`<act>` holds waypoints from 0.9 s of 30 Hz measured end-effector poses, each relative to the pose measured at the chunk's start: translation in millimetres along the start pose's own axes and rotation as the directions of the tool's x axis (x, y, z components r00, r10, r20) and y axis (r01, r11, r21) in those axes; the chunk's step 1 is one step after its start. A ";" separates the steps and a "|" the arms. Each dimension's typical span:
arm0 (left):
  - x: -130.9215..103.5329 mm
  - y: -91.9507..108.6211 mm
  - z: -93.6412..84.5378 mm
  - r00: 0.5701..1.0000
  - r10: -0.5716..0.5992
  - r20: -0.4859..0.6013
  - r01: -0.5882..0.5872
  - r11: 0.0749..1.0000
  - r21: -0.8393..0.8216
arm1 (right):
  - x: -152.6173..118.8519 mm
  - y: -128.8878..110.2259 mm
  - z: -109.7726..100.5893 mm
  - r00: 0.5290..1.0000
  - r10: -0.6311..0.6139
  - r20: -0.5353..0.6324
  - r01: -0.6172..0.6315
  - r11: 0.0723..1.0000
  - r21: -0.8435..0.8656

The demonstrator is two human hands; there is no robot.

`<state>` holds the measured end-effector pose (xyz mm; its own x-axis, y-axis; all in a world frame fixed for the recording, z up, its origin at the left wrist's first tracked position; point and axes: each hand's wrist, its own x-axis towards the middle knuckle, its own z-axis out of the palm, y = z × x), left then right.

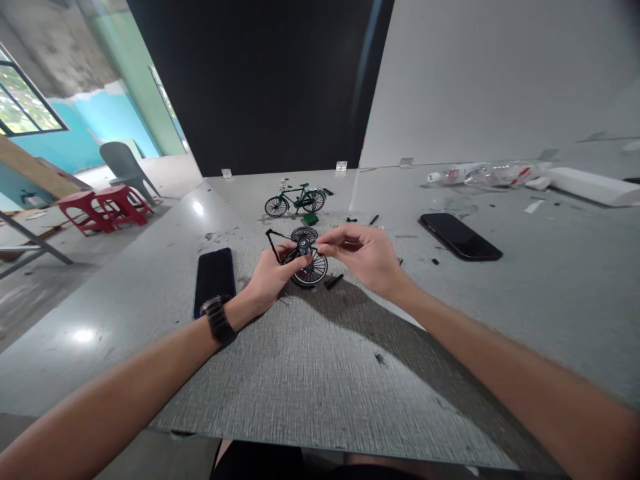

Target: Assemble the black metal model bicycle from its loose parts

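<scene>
readable text: none | black disc [301, 248]: small pale mark [303, 243], too small to read

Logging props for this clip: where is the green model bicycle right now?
In the head view, the green model bicycle stands just left of centre, between the black panel and the left hand.

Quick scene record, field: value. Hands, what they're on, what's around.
left hand: grips black bike; watch on wrist
right hand: fingertips close together at black bike's right side; anything between them too small to tell
black bike: small model, spoked wheels and frame visible
behind it: green bike, upright; green piece in front of that
phones: blue-edged phone at left, black phone at right, screens dark
far right: clear plastic, white box
surface: grey table
</scene>
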<state>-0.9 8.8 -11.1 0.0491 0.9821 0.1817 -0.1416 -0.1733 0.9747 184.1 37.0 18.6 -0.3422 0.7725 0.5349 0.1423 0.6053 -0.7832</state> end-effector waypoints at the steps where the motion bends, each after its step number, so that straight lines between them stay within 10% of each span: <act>1: 0.1 -0.4 -0.2 1.000 0.006 0.009 -0.006 1.000 0.001 | 0.1 -0.5 0.1 1.000 0.007 -0.001 -0.007 1.000 0.000; 27: -2.1 6.6 1.7 0.997 0.067 0.034 -0.072 0.986 0.152 | -0.8 4.7 2.4 1.000 0.003 0.028 -0.001 0.996 -0.087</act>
<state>-0.3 5.5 -4.9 0.0732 0.9652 0.2512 0.0074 -0.2524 0.9676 182.8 38.8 13.8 -0.3679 0.7687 0.5233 0.2226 0.6192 -0.7530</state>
